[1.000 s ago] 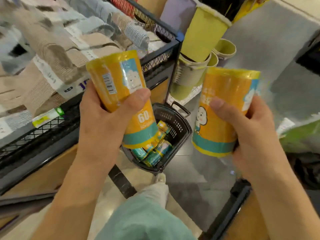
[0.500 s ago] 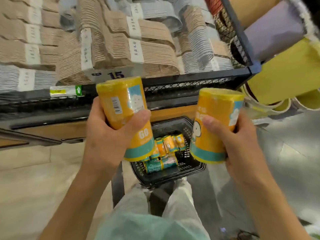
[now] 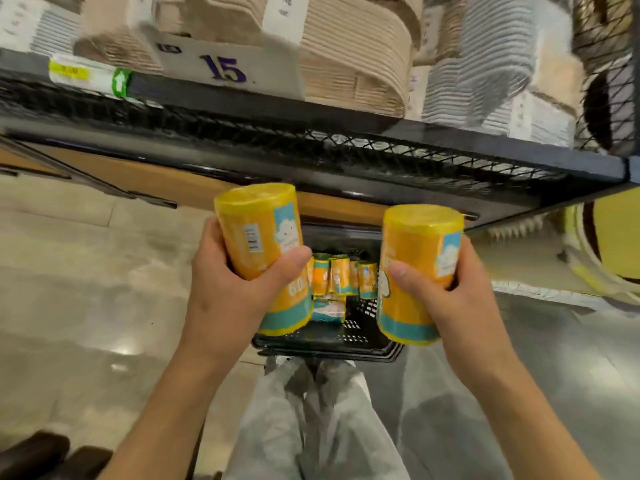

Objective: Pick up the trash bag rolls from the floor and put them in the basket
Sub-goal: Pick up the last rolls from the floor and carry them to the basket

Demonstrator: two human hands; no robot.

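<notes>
My left hand [image 3: 235,292] grips a yellow trash bag roll [image 3: 259,233] with a teal band, upright. My right hand [image 3: 446,303] grips a second yellow roll [image 3: 415,251] of the same kind. Both rolls hang above a black plastic basket [image 3: 325,344] that stands on the floor in front of my legs. Several smaller yellow-and-teal rolls [image 3: 337,282] lie inside the basket, partly hidden by the two rolls I hold.
A black mesh shelf [image 3: 346,147] loaded with stacked beige and grey hangers juts out just above the basket, with a "15" sign [image 3: 221,67]. Yellow bins [image 3: 609,244] stand at the right. Pale tiled floor [image 3: 86,271] spreads to the left.
The view has swung to face the shelf squarely and the basket now sits directly below my hands. Both hands have dropped lower and closer to the basket, still holding their rolls.
</notes>
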